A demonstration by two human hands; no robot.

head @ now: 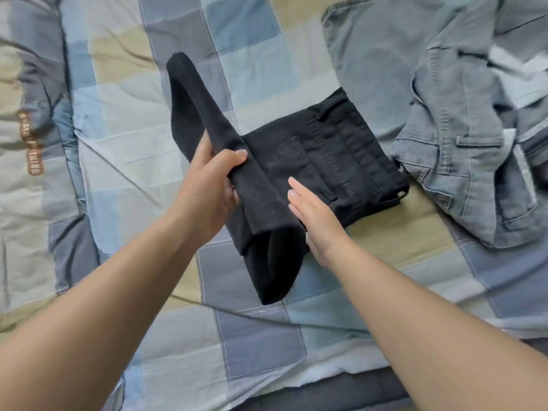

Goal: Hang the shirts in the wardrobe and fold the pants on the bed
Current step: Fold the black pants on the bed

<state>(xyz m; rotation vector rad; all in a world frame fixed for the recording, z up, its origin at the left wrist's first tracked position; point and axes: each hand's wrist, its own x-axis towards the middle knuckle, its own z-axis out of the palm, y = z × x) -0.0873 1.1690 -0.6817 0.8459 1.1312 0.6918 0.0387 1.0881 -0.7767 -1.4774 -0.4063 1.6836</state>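
Black pants [326,149] lie partly folded in the middle of the bed, waistband end toward the right. My left hand [210,185] grips the folded leg part and lifts it off the bed, so the leg ends stick up toward the upper left. My right hand [314,215] lies flat with straight fingers on the lower fold of the black pants. Grey-blue jeans [462,149] lie crumpled to the right of the black pants, touching their waistband corner.
The bed is covered by a checked quilt [133,114] in blue, grey and beige. A wrinkled ridge of the quilt with an orange label [31,143] runs along the left. A dark edge [341,390] shows at the bottom.
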